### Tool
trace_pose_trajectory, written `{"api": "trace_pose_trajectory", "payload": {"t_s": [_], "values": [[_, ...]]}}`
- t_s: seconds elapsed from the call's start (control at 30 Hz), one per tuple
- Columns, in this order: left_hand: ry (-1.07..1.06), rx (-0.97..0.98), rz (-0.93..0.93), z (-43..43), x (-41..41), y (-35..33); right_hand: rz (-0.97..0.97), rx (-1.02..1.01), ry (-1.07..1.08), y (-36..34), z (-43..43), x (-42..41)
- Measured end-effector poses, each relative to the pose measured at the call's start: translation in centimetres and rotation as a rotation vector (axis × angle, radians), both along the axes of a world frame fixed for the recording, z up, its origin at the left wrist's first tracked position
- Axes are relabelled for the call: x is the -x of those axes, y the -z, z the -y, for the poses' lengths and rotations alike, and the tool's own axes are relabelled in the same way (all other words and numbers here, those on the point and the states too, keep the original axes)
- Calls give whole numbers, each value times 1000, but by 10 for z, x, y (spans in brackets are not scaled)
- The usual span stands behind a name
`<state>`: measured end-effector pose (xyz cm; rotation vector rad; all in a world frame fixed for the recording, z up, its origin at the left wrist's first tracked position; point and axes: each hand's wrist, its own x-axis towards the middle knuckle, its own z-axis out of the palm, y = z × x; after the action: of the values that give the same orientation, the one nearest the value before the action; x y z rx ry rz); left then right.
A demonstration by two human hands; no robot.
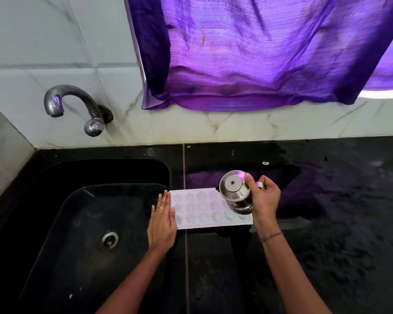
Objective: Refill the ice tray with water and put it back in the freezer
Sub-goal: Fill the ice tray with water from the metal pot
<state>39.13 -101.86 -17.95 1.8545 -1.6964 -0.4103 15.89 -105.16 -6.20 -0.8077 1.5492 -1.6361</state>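
A: Nearest to us are the left forearm (132,284) and the right forearm (290,279), both reaching forward. What do the hands do?

B: The left hand (162,219) lies flat with straight fingers together, touching the left end of the ice tray (204,207); it grips nothing. The right hand (264,196) has its fingers and thumb curled round a steel cup (235,191), which is tipped so far that its bottom faces us, over the right end of the tray.

A: And where is the tray?

B: On the black bench (327,245), with its left end at the edge where the bench meets the sink (55,223). The freezer is not in view.

A: So which step is this?

B: I judge it is the filling: water is poured from the cup into the cells while the other hand steadies the tray. I cannot see the stream, and I cannot tell how full the cells are.

A: What does the next move need?

B: I think the cup must travel along the rows until every cell has water, then be put down. After that the tray must be lifted level with both hands, slowly, otherwise the water may spill.

A: Is there any brand or writing?

B: None that I can read, not on the cup, the tray or the tap (70,103).
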Motion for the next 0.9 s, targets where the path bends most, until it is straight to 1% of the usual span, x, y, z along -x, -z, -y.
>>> {"api": "trace_pose_trajectory", "payload": {"t_s": [0.13,0.33,0.9], "values": [[-16,1,-1,-2,-2,2,-79,14,-35,1,0,-8],[-10,6,-3,-1,-1,1,-133,17,-48,2,-1,-11],[-14,2,-6,0,-1,-1,-153,33,-58,3,-1,-16]]}}
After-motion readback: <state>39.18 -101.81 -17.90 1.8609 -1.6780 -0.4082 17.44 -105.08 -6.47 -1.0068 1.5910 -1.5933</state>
